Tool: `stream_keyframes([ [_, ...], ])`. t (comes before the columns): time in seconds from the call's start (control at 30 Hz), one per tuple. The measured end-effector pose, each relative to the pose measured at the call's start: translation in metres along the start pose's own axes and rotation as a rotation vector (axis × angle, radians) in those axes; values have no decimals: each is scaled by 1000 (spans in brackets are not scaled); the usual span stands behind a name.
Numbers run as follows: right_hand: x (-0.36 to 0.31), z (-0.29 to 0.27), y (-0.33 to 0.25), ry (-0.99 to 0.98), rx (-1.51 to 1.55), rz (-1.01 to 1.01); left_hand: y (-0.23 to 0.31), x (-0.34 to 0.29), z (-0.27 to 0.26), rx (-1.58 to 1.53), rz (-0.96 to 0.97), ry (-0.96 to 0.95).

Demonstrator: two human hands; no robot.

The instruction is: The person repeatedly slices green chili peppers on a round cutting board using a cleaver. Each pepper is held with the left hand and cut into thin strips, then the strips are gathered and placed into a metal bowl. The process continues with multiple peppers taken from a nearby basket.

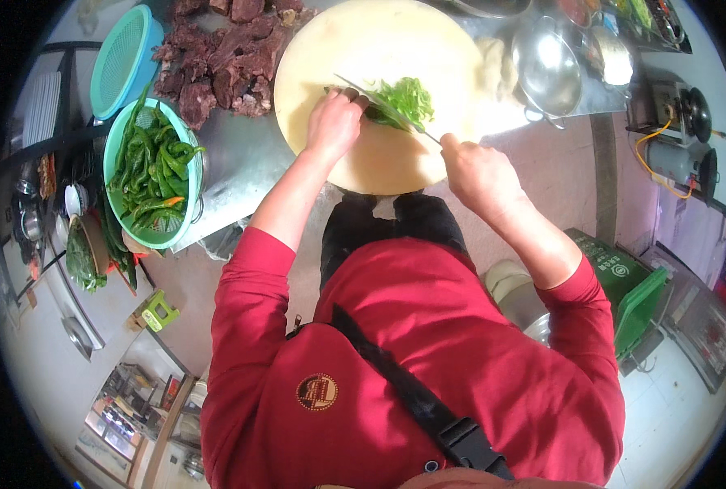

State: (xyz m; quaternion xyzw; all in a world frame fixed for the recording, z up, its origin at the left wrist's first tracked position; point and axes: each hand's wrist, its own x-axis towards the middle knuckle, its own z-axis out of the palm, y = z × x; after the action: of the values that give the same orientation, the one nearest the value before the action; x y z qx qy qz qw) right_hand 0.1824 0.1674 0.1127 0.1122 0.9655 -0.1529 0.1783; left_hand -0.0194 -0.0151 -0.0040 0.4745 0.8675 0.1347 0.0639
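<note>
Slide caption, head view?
Right hand holds a knife beside the left hand, at cut greens on a round board.

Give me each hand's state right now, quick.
Left hand: curled beside the kitchen knife; whether it pinches any of the chopped greens cannot be told.
Right hand: closed, holding the knife.

knife (394,112) handle hidden from me inside the right grip (481,169), fingertips of the left grip (335,122) curled out of my sight, meat pile (231,61) and round board (371,41) cropped toward the desk's (245,155) far edge
</note>
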Motion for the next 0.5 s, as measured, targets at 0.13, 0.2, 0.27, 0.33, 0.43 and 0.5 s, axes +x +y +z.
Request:
stream_keyframes([
  [0.13,3,3,-4,-38,47,19,-2,-2,8,-36,32,117],
  [0.2,7,3,-5,-42,50,17,-4,-2,12,-44,44,134],
  [0.27,7,2,-5,-39,47,15,-5,-4,15,-30,32,121],
  [0.33,6,1,-4,-32,0,53,-5,-6,16,-48,33,159],
  [0.43,6,2,-4,-64,30,10,-5,-7,16,-39,22,144],
  [0.5,8,5,-5,-61,96,-36,-6,-7,15,-36,26,136],
])
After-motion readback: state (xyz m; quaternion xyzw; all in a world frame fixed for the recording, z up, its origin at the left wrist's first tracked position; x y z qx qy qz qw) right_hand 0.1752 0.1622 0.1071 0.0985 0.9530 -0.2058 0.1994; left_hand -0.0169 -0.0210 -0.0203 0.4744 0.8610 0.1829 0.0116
